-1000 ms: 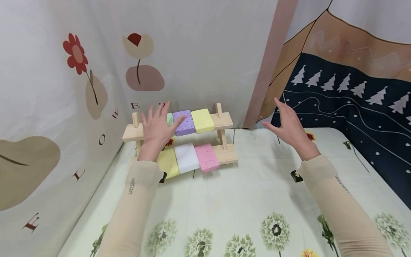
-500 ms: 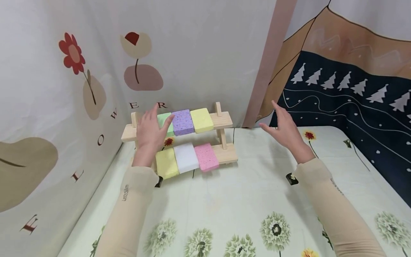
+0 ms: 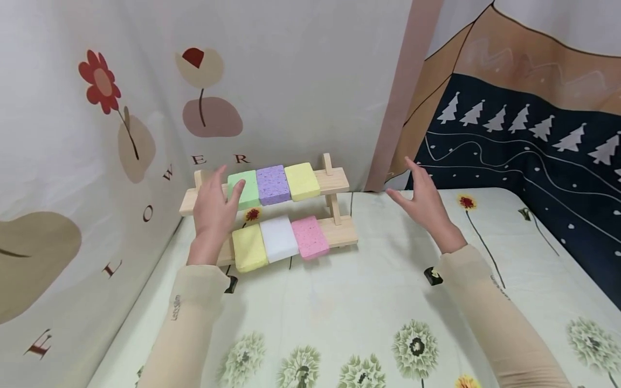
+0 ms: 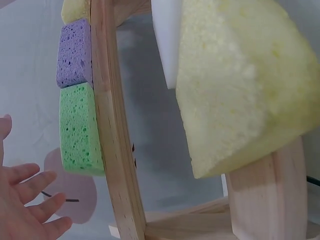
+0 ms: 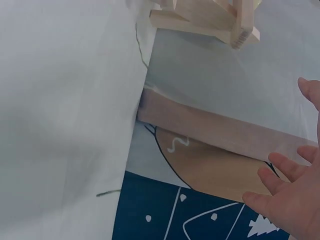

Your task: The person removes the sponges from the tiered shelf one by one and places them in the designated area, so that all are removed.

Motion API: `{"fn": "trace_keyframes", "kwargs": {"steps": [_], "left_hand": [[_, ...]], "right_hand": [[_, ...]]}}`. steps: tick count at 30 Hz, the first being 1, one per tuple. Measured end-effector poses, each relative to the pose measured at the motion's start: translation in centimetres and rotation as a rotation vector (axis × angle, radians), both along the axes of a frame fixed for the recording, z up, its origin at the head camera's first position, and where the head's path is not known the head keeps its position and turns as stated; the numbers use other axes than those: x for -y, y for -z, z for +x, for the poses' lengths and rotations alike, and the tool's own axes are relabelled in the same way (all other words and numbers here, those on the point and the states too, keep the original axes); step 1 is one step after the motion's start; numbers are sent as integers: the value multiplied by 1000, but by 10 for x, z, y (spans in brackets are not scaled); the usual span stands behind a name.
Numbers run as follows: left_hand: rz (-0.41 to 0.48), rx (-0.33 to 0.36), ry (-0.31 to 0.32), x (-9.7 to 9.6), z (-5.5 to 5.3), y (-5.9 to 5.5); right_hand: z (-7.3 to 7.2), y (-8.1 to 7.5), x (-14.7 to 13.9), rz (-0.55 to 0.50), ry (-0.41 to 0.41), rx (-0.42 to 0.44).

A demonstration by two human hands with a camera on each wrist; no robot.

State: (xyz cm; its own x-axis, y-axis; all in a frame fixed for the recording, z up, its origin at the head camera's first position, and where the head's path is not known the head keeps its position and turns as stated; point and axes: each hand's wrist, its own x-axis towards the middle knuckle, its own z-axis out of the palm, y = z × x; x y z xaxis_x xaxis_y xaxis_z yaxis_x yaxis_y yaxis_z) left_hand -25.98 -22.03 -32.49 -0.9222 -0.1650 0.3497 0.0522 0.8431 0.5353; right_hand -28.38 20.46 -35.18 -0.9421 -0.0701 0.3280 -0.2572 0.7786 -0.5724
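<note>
A two-tier wooden rack (image 3: 335,180) carries sponges on both shelves. Its upper shelf bears a green sponge (image 3: 244,188), a purple sponge (image 3: 273,185) and a yellow sponge (image 3: 303,181). Below them lie a second yellow sponge (image 3: 249,248), a white sponge (image 3: 279,238) and a pink sponge (image 3: 310,237). My left hand (image 3: 213,210) hovers at the rack's left end with fingers spread, holding nothing; the left wrist view shows its fingers (image 4: 37,192) apart from the green sponge (image 4: 80,127). Well right of the rack, my right hand (image 3: 427,207) hangs in the air, fingers extended and holding nothing.
A pale floral cloth (image 3: 364,296) covers the table. Behind and to the left hangs a curtain (image 3: 301,81) with flower prints, close behind the rack. A dark cloth (image 3: 524,156) with white trees borders the right side.
My left hand has drifted left and down, uncovering the green sponge and more of the lower yellow one. My right hand has shifted slightly left and down. The sponges stay in place.
</note>
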Motion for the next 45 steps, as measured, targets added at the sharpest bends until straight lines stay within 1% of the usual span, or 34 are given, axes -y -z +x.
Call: {"fn": "trace_keyframes", "kwargs": {"steps": [7, 14, 22, 28, 33, 37, 40, 45], "left_hand": [[48, -31, -17, 7, 10, 3], [87, -47, -33, 14, 17, 8], [117, -71, -55, 24, 27, 18], [141, -72, -87, 31, 33, 27], [141, -84, -103, 36, 35, 36], [139, -79, -127, 39, 37, 43], [144, -77, -141, 40, 37, 47], [166, -107, -148, 44, 38, 53]], "right_hand": [[1, 8, 4, -44, 5, -14], [3, 13, 8, -87, -1, -18], [3, 21, 14, -112, -5, -32], [4, 24, 18, -126, -9, -25], [4, 26, 22, -134, -15, -9], [4, 26, 26, -137, -22, -7], [4, 27, 30, -142, -31, -14], [5, 28, 36, -137, -50, -37]]}}
